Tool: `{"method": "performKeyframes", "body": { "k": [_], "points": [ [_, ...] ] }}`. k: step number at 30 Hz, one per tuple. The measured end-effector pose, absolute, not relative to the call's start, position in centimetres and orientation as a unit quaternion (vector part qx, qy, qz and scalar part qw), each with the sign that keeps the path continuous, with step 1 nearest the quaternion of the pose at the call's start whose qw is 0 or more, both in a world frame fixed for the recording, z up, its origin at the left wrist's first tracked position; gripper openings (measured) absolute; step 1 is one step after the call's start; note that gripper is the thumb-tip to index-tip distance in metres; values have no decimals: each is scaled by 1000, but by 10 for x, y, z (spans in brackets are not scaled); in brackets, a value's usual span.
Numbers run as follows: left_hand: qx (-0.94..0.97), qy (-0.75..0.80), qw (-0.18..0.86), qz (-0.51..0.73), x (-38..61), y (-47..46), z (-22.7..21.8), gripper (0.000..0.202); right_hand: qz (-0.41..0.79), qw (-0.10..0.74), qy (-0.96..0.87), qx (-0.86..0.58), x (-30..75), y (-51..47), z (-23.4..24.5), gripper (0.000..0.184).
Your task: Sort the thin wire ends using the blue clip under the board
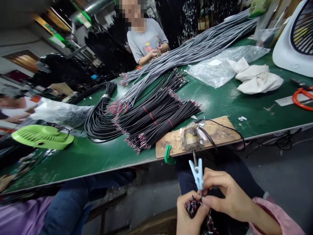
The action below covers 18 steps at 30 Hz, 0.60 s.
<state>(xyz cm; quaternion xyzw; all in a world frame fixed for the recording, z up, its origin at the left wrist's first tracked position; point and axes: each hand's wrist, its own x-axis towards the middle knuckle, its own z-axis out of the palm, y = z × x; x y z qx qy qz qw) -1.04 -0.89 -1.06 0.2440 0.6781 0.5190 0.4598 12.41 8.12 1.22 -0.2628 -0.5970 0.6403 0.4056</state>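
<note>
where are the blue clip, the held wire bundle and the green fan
blue clip point(198, 178), head view, its middle
wire bundle point(192, 206), head view, its exposed ends
green fan point(36, 135), head view, its grille

Green table point(227, 106) bears cable bundles point(156, 120), perhaps cloth point(256, 78)

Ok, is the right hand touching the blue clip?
Touching. In the head view the right hand pinches the lower end of the blue clip, no gap visible.

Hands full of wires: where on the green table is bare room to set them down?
Bare green tabletop between the lime plastic fan and the wooden board; also right of the board, before the white cloth. The black wire bundles crowd the middle.
</note>
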Motion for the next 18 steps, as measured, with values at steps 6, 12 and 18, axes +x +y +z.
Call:
{"method": "performKeyframes", "body": {
  "k": [6, 12, 18],
  "points": [
    [282, 696, 435, 497, -10, -3, -10, 38, 556, 451, -626, -309, 129, 78, 13, 8],
    [328, 740, 322, 491, -7, 1, -6, 33, 531, 414, -655, -344, 130, 78, 14, 13],
    [358, 723, 353, 474, -2, 6, 0, 29, 530, 382, -659, -373, 133, 85, 18, 16]
  ]
}}
